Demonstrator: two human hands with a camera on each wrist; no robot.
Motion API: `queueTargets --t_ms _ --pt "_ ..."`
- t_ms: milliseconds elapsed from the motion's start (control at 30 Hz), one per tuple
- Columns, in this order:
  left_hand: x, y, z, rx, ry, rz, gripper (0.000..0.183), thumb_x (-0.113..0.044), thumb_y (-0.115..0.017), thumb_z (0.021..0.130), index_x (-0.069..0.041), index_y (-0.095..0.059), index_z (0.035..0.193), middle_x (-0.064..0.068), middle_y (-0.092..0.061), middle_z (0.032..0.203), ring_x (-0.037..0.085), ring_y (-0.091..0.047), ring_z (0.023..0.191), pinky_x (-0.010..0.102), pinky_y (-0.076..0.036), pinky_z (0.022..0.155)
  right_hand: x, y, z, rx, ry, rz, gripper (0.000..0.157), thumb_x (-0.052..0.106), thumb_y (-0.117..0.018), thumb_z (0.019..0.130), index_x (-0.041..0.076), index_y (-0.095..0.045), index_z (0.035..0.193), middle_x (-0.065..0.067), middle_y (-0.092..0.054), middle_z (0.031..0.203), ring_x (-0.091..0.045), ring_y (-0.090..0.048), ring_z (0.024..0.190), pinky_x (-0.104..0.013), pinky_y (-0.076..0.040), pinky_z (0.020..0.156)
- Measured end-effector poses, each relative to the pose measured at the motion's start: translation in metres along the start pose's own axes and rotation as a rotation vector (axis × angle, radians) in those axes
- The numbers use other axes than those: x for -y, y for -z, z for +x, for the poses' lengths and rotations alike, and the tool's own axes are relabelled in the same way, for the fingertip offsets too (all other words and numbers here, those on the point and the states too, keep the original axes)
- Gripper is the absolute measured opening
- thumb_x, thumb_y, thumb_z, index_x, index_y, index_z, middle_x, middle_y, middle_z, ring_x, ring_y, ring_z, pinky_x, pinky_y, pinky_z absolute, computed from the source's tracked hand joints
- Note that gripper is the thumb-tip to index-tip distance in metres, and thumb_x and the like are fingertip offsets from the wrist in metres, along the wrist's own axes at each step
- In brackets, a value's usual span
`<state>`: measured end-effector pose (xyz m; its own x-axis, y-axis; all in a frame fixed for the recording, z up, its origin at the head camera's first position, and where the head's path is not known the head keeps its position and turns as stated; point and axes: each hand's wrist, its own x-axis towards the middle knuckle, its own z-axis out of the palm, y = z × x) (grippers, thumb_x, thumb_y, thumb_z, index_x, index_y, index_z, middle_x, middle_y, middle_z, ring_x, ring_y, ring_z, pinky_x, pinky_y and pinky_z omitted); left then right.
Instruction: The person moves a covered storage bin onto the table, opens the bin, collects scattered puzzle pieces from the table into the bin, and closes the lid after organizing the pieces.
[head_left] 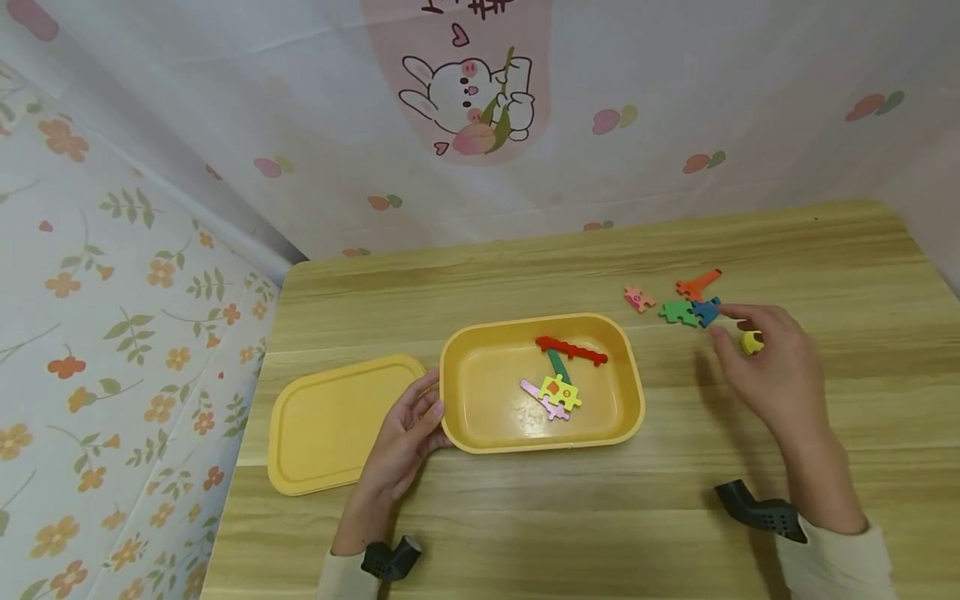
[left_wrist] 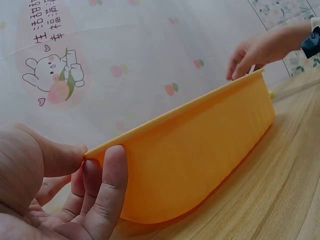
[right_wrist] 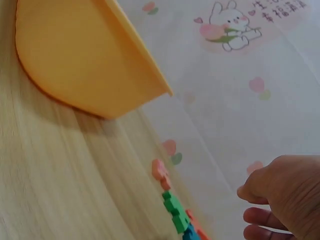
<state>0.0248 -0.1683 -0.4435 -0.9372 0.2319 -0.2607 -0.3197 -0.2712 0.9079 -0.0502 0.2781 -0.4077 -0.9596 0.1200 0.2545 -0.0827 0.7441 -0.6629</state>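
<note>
My left hand grips the left end of a yellow plastic box, thumb on the rim and fingers against its outer wall in the left wrist view. Inside the box lie a red puzzle piece, a dark green one, a yellow one and a pink-purple one. Over on the right, my right hand hovers with parted thumb and forefinger by a blue puzzle piece. Beside that are a green piece, an orange piece and a salmon piece.
A yellow lid lies flat left of the box. Partly behind my right hand is a small yellow object. The wooden table ends at a patterned curtain behind it.
</note>
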Motion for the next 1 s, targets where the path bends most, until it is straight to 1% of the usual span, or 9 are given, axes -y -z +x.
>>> queueTargets --t_ms 67,133,267,333,467,567,667,800,1000 --pt "0.0 0.0 0.001 0.002 -0.002 0.001 0.06 -0.011 -0.053 0.111 -0.006 -0.027 0.165 0.002 -0.062 0.127 0.01 -0.072 0.097 0.025 -0.066 0.077 -0.004 0.002 0.001 0.005 -0.019 -0.012 0.031 0.015 -0.07 0.1 -0.001 -0.073 0.126 -0.028 -0.067 0.131 -0.024 -0.063 0.11 -0.02 -0.037 0.079" --pt "0.001 0.0 0.001 0.005 -0.005 0.002 0.06 -0.012 -0.054 0.111 -0.006 -0.027 0.165 0.002 -0.062 0.127 0.01 -0.072 0.097 0.025 -0.066 0.077 -0.008 0.004 0.002 0.011 -0.037 -0.034 0.032 0.016 -0.069 0.101 -0.002 -0.072 0.127 -0.03 -0.066 0.133 -0.044 -0.061 0.114 -0.028 -0.039 0.082" --pt "0.002 0.001 0.002 0.009 -0.004 0.004 0.06 -0.012 -0.053 0.111 -0.007 -0.028 0.165 0.002 -0.062 0.127 0.01 -0.072 0.095 0.025 -0.066 0.076 -0.016 0.005 0.003 0.001 -0.049 -0.061 0.032 0.014 -0.067 0.1 -0.005 -0.071 0.126 -0.035 -0.063 0.134 -0.05 -0.059 0.118 -0.055 -0.043 0.086" --pt "0.003 0.002 0.001 0.01 -0.003 0.003 0.059 -0.012 -0.053 0.111 -0.007 -0.028 0.165 0.002 -0.062 0.127 0.01 -0.072 0.094 0.024 -0.066 0.076 -0.019 0.005 0.003 -0.004 -0.056 -0.071 0.033 0.014 -0.067 0.1 -0.006 -0.071 0.126 -0.037 -0.063 0.133 -0.051 -0.057 0.117 -0.062 -0.041 0.087" --pt "0.003 0.003 0.0 0.01 -0.008 0.007 0.058 -0.01 -0.053 0.111 -0.006 -0.029 0.163 0.002 -0.062 0.125 0.01 -0.072 0.093 0.024 -0.066 0.075 -0.027 0.002 0.003 -0.004 -0.091 -0.077 0.036 0.016 -0.065 0.099 -0.008 -0.071 0.126 -0.039 -0.062 0.132 -0.053 -0.053 0.119 -0.065 -0.038 0.091" --pt "0.002 0.003 0.001 0.014 -0.013 0.012 0.056 -0.009 -0.054 0.11 -0.006 -0.032 0.162 0.001 -0.063 0.125 0.01 -0.072 0.093 0.024 -0.066 0.075 -0.033 0.002 0.002 0.002 -0.142 -0.075 0.038 0.016 -0.063 0.1 -0.009 -0.069 0.127 -0.039 -0.059 0.137 -0.057 -0.05 0.127 -0.07 -0.037 0.104" --pt "0.001 0.004 0.002 0.029 -0.019 0.012 0.054 -0.008 -0.054 0.11 -0.007 -0.034 0.16 0.001 -0.063 0.125 0.01 -0.072 0.093 0.025 -0.066 0.074 -0.039 0.003 0.002 0.014 -0.188 -0.092 0.041 0.018 -0.061 0.1 -0.009 -0.067 0.131 -0.037 -0.054 0.146 -0.06 -0.045 0.137 -0.076 -0.031 0.114" --pt "-0.001 0.006 0.006 0.067 -0.028 0.007 0.051 -0.004 -0.054 0.109 -0.005 -0.036 0.157 0.0 -0.064 0.123 0.011 -0.073 0.092 0.025 -0.066 0.073 -0.048 0.003 0.002 0.021 -0.21 -0.122 0.043 0.017 -0.06 0.1 -0.009 -0.064 0.134 -0.035 -0.052 0.152 -0.062 -0.043 0.139 -0.079 -0.028 0.114" --pt "-0.004 0.012 0.013 0.11 -0.024 0.018 0.047 0.0 -0.055 0.106 -0.001 -0.038 0.15 0.002 -0.064 0.118 0.012 -0.074 0.089 0.026 -0.066 0.069 -0.056 0.002 0.003 0.001 -0.197 -0.125 0.041 0.013 -0.062 0.098 -0.01 -0.065 0.133 -0.037 -0.055 0.147 -0.063 -0.046 0.136 -0.079 -0.03 0.113"
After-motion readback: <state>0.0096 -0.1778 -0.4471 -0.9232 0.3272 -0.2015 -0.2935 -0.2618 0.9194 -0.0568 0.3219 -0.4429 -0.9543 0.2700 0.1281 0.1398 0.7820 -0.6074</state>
